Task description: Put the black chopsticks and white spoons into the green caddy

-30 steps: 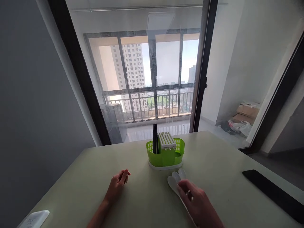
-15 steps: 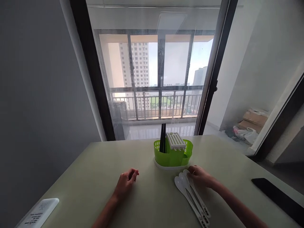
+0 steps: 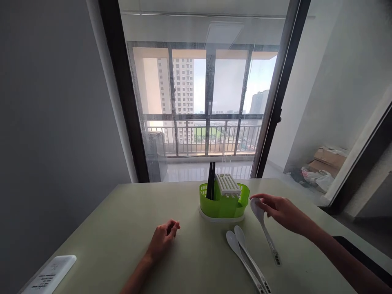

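My right hand (image 3: 278,210) pinches a white spoon (image 3: 267,232) by its bowl, lifted off the table to the right of the green cutlery holder (image 3: 222,206). The spoon's handle hangs down toward me. Two more white spoons (image 3: 249,257) lie side by side on the table below the holder, handles pointing to me. Black chopsticks (image 3: 211,181) stand in the left compartment of the holder, and a white slotted rack (image 3: 228,185) tops its middle. My left hand (image 3: 165,237) rests on the table with its fingers curled and nothing visible in them.
The pale table (image 3: 122,228) carries a white labelled box (image 3: 50,275) at the left edge. A black flat object (image 3: 361,257) lies at the right, partly behind my right forearm. Beyond the table are a glass door and a cardboard box (image 3: 329,159) on the floor.
My right hand has taken one spoon from the group of three, raising it and moving it right and away from me. My left hand has barely moved. The view has shifted slightly.
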Demonstrator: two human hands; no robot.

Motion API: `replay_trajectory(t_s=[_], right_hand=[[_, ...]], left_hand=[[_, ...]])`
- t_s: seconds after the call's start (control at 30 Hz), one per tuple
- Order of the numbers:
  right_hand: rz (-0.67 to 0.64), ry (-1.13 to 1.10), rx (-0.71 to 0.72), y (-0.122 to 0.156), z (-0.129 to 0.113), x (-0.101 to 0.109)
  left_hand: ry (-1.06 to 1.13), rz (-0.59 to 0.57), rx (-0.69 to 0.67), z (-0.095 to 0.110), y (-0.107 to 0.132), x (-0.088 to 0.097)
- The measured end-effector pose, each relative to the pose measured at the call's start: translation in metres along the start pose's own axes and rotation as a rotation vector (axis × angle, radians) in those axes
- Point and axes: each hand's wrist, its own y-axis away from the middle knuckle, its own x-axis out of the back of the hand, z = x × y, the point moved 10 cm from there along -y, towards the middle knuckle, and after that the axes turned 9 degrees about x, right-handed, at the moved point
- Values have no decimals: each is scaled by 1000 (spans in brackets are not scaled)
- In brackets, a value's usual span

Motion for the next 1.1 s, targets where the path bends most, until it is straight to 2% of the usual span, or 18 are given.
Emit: replay_trajectory(t_s=[0.1, 0.2, 0.27, 0.37, 0.53, 0.8, 0.9, 1.1], right_hand=[[153, 59, 136, -15, -64, 38], [339, 102, 244, -28, -117, 61], [436, 152, 317, -35, -144, 64], [496, 242, 415, -49, -167, 51], [490, 459, 525, -68, -172, 14], [354, 600, 690, -71, -149, -54], [340, 623, 721, -66, -143, -70], [314, 657, 731, -58, -134, -88]], left_hand=[[-2, -3, -1, 1, 1, 0], [-9, -4, -5, 1, 1, 0], [-17, -5, -9, 0, 1, -1], [-36, 0, -11, -1, 0, -1], [-72, 5, -8, -1, 1, -3], [-111, 12, -16, 3, 4, -2], [-126, 8, -26, 3, 3, -3], [-162, 21, -37, -1, 2, -4]])
